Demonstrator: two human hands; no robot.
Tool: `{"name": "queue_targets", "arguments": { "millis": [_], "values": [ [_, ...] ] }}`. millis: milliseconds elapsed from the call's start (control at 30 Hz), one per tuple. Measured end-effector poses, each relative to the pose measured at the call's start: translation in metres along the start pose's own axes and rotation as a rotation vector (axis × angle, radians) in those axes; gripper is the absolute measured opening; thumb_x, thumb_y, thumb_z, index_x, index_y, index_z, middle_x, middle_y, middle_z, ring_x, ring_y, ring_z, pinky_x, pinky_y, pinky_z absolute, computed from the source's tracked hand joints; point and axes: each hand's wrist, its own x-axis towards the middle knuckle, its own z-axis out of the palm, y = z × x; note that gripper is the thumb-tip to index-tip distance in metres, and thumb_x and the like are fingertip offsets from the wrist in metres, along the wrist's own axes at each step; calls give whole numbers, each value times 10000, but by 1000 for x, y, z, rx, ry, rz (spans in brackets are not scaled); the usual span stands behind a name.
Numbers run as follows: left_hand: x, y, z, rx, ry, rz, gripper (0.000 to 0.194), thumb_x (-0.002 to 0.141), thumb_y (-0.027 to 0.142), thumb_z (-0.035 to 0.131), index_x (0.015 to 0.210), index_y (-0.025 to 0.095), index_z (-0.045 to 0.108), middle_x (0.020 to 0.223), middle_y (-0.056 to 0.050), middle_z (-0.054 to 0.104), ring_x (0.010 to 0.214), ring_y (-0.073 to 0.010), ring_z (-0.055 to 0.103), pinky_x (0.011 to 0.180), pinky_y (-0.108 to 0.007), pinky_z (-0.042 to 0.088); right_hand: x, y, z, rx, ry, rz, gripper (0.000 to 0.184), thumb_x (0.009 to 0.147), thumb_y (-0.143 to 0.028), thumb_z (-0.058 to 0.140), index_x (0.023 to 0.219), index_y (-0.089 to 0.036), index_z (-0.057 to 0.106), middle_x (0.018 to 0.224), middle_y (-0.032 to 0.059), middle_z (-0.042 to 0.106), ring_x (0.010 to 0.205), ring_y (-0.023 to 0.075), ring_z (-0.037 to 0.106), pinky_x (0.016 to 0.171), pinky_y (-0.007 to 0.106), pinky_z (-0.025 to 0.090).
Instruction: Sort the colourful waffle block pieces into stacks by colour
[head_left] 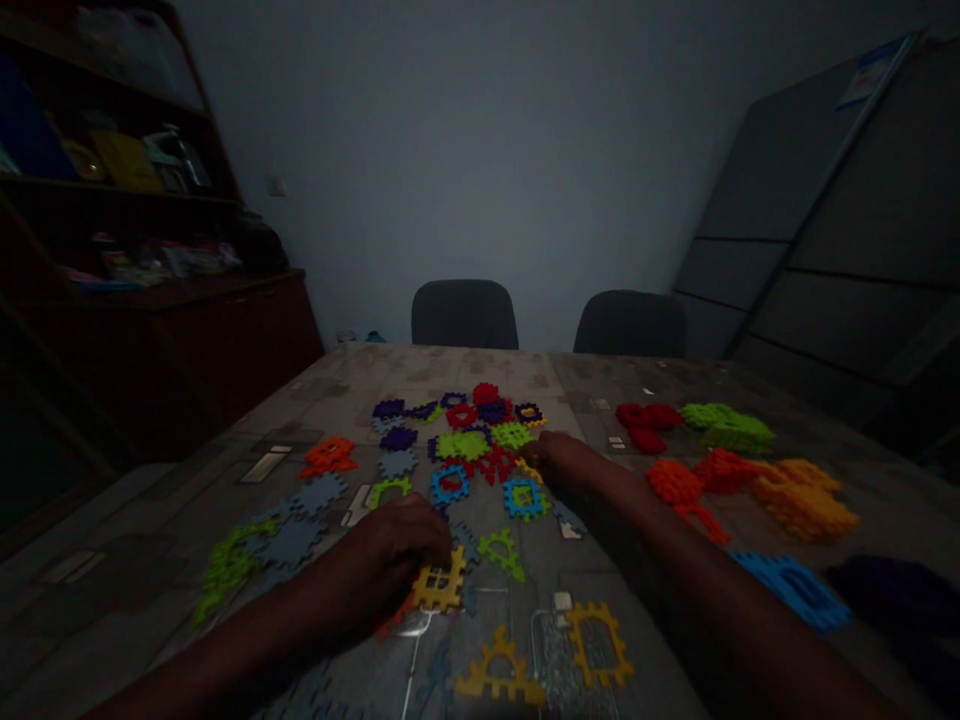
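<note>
The largest thing is the table (585, 380) with its patterned top, and two dark chairs (465, 315) stand behind its far edge. Above the table's middle, the left hand (409, 530) has its fingers bent and close together, reaching down onto the yellow window piece (455, 580); whether they pinch it, I cannot tell. The right hand (561, 458) is nearer to the far edge, its fingertips just beside a lime green toothed piece (512, 435); if it holds something, I cannot tell. An orange stack (802, 495) lies toward the right edge. Toward the near edge lie a yellow triangular piece (499, 687) and a yellow square frame (580, 640)
</note>
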Motion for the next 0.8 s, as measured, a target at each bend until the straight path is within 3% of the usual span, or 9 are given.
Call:
{"name": "queue_targets", "arguments": {
  "millis": [167, 300, 400, 533, 633, 733, 800],
  "values": [
    [-9, 26, 10, 54, -65, -59, 253, 959, 96, 425, 976, 229, 639, 973, -27, 687, 922, -201, 594, 868, -344, 436, 1, -1, -5, -89, -64, 55, 263, 992, -352, 633, 1195, -185, 643, 1207, 79, 658, 1006, 218, 664, 867, 420, 569],
    [-16, 46, 27, 148, -127, -139, 122, 902, 192, 650, 1014, 232, 624, 1050, -41, 628, 987, -241, 560, 851, -366, 424, -10, -6, -14, -140, -49, 99, 228, 950, -327, 682, 1108, -164, 663, 1178, 81, 659, 1011, 224, 647, 880, 421, 542],
    [-18, 53, 43, 295, -170, -209, 299, 760, 298, 856, 910, 212, 612, 1043, -47, 599, 963, -273, 535, 796, -393, 402, -25, -14, -22, -131, 31, 122, 241, 854, -251, 736, 1055, -138, 665, 1141, 125, 659, 1020, 256, 619, 861, 368, 481],
    [-19, 53, 61, 383, -141, -185, 437, 628, 297, 960, 816, 191, 580, 998, -32, 593, 924, -266, 518, 766, -396, 361, -57, -39, -23, -71, 129, 125, 244, 822, -211, 668, 1049, -128, 639, 1046, 126, 660, 965, 251, 599, 797, 311, 413],
    [-19, 52, 62, 310, -104, -190, 345, 687, 218, 907, 822, 194, 590, 971, -24, 590, 915, -251, 519, 764, -387, 356, -91, -71, -8, 3, 151, 111, 203, 809, -224, 627, 1003, -166, 624, 1005, 87, 655, 909, 228, 590, 773, 305, 398],
    [-20, 53, 52, 222, -48, -219, 110, 893, 141, 658, 818, 182, 590, 931, -44, 591, 908, -236, 527, 778, -385, 373, -122, -103, 18, 150, 131, 118, 180, 774, -239, 628, 949, -198, 611, 975, 80, 650, 897, 241, 574, 757, 327, 380],
    [-20, 52, 46, 196, -5, -220, 180, 971, 132, 500, 819, 178, 585, 916, -57, 591, 894, -232, 529, 781, -386, 379, -136, -118, 37, 166, 98, 99, 212, 744, -261, 664, 942, -209, 611, 974, 77, 660, 887, 248, 575, 750, 340, 370]
  ]
}}
